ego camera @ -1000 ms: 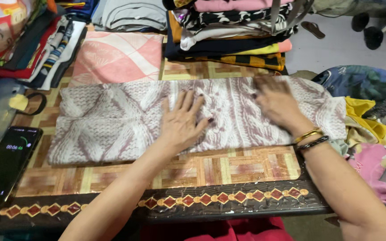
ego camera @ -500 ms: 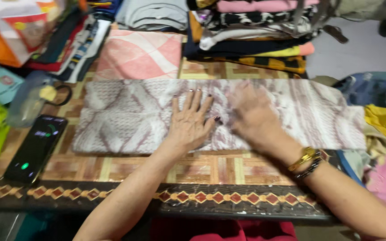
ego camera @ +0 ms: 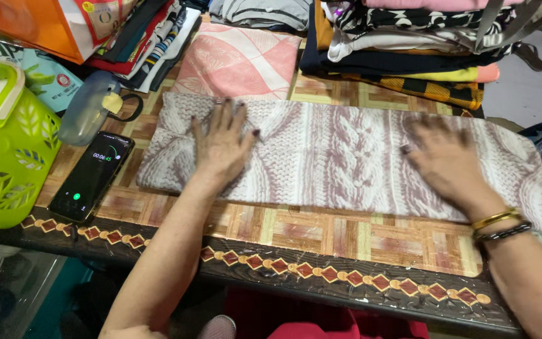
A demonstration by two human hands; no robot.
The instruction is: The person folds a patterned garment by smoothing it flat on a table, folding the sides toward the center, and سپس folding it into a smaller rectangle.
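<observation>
A long folded cloth (ego camera: 340, 154) with a pale mauve cable-knit print lies flat across the wooden table (ego camera: 321, 235). My left hand (ego camera: 221, 141) presses palm down on its left part, fingers spread. My right hand (ego camera: 450, 160) rests flat on its right part, blurred with motion, with gold and dark bangles on the wrist. Neither hand holds anything. The cloth's right end hangs past the table's edge.
A folded pink patterned cloth (ego camera: 236, 59) lies behind. Stacks of folded clothes (ego camera: 409, 44) line the back. A phone (ego camera: 92, 176) with a lit timer screen, a grey steam iron (ego camera: 89, 113) and a green basket (ego camera: 4, 147) sit at the left.
My hands have slid apart along the cloth, the left toward its left end and the right toward its right end. The camera has shifted, bringing the green basket into view.
</observation>
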